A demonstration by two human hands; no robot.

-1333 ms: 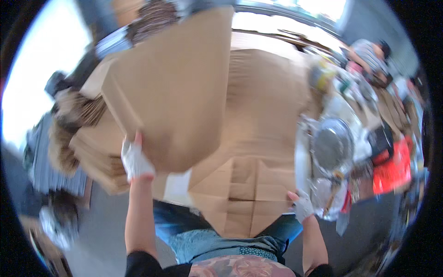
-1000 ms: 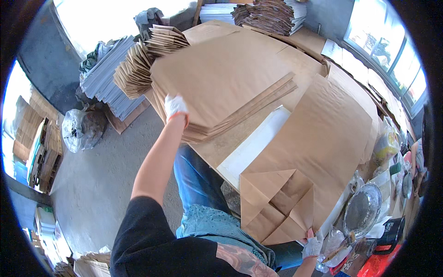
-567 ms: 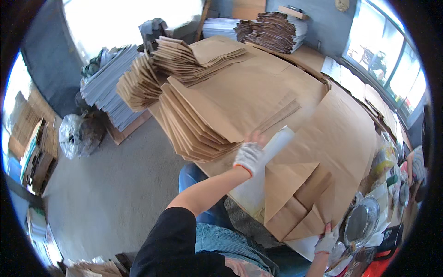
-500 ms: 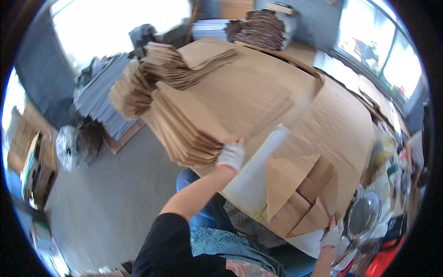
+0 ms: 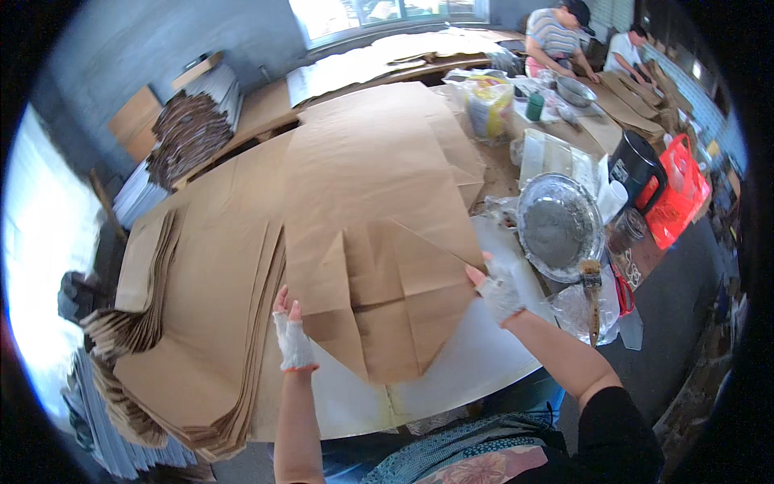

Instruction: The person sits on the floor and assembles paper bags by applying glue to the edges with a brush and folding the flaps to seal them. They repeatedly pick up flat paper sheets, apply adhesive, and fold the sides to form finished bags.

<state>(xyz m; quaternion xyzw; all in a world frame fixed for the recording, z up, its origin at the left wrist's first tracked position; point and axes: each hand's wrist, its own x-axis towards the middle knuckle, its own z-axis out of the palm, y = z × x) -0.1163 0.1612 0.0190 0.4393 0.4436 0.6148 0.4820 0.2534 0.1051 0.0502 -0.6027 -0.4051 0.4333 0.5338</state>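
Note:
A large brown paper bag (image 5: 371,177) lies before me, its near end opened out into folded, pointed flaps (image 5: 379,319). On its right edge, my right hand (image 5: 500,292) in a white fingerless glove has thumb and fingers closed over the paper. My left hand (image 5: 293,339), gloved the same way, is beside the left edge with fingers apart, holding nothing. Left of it lies a fanned stack of flat brown paper bags (image 5: 193,347). Under the bag's near end shows a white sheet (image 5: 347,403) on the table.
To the right are a metal basin of grey paste (image 5: 556,222), a brush (image 5: 592,298), a black jug (image 5: 635,169) and a red plastic bag (image 5: 677,189). Two people work at the far right, one in a striped shirt (image 5: 556,36). Stacked bundles (image 5: 193,129) stand back left.
The view has swung right. My left hand has left the fanned stack and come to the bag's left side; my right hand has moved from its near corner to the right edge.

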